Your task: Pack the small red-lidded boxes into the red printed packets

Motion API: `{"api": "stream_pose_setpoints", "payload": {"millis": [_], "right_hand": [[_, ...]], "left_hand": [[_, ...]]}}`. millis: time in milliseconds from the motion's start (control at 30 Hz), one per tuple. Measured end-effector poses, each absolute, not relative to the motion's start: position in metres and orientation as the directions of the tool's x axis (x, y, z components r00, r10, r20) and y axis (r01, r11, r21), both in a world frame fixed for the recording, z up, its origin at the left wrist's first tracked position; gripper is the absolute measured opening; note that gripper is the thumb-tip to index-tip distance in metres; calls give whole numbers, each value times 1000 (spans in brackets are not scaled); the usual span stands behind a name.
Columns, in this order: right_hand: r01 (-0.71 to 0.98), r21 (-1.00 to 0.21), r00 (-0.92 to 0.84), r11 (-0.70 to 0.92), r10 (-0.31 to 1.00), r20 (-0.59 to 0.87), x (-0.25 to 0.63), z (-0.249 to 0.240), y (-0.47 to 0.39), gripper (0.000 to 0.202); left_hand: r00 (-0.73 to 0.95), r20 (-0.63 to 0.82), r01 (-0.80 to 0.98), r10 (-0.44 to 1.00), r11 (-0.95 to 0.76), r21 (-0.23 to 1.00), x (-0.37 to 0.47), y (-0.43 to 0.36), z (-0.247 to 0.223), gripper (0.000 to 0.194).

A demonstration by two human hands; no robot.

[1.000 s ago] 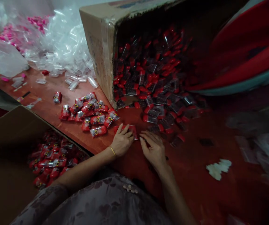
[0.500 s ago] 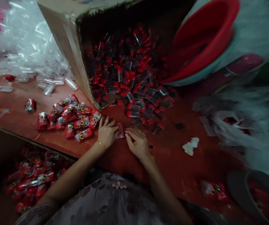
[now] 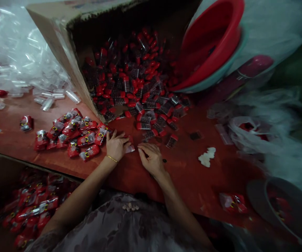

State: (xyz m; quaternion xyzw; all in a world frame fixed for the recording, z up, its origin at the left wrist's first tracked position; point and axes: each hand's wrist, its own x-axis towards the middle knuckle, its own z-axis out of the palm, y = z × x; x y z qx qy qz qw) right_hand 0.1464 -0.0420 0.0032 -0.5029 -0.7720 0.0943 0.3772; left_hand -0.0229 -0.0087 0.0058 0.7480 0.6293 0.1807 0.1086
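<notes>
My left hand (image 3: 116, 146), with a gold bangle at its wrist, rests on the red tabletop (image 3: 140, 178), its fingers spread. Its thumb side touches a small clear packet (image 3: 130, 145) lying flat. Just right of the packet is my right hand (image 3: 151, 156), thumb and fingers curled close together; whatever lies between the fingertips is too small to make out. A pile of red wrapped packs (image 3: 77, 133) sits beside my left hand. Beyond both hands, red-capped clear containers (image 3: 140, 84) spill out of a cardboard box (image 3: 61, 45).
Clear plastic sleeves (image 3: 47, 99) lie at the back left. A red basin (image 3: 211, 38) leans at the box's right side. White scraps (image 3: 207, 156), plastic bags (image 3: 277, 129) and a grey container (image 3: 285, 206) are on the right. More red packs (image 3: 35, 203) fill a box below left.
The whole view has shifted, so most things appear further left. My right hand is slightly farther from the small packet. The piles look the same.
</notes>
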Motion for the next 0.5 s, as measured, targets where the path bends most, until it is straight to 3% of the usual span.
{"api": "stream_pose_setpoints", "payload": {"millis": [133, 333, 500], "right_hand": [[705, -536, -192, 465, 852, 486, 149, 2, -41, 18], [703, -545, -156, 456, 847, 508, 154, 1, -42, 17], [697, -547, -155, 464, 841, 518, 153, -1, -41, 17]], "left_hand": [[97, 159, 899, 982, -155, 409, -19, 1, 5, 23], [167, 145, 886, 975, -213, 412, -23, 3, 3, 32], [92, 197, 914, 976, -162, 373, -17, 9, -1, 22]]}}
